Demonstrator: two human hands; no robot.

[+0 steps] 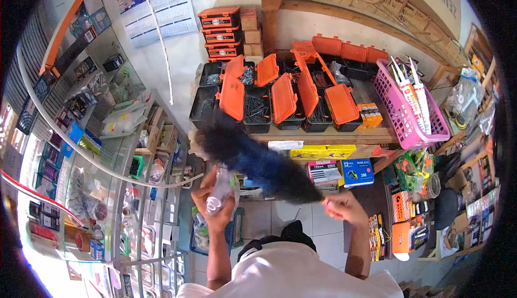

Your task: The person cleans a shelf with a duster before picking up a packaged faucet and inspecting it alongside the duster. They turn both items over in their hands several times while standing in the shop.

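Note:
My right hand (343,207) grips the handle of a dark blue-black feather duster (253,155), whose fluffy head reaches up-left toward the wooden shelf edge and looks blurred. My left hand (214,203) holds several small clear plastic packets (222,189) in front of my chest. Just above the duster's head, open black boxes with orange lids (280,101) hold nails and screws on the shelf (328,135).
A pink basket (409,117) with white tubes stands at the shelf's right. Stacked orange cases (221,31) rest against the wall. A glass display counter (134,190) full of goods runs along the left. Boxed goods (344,171) and racks (409,212) crowd the right.

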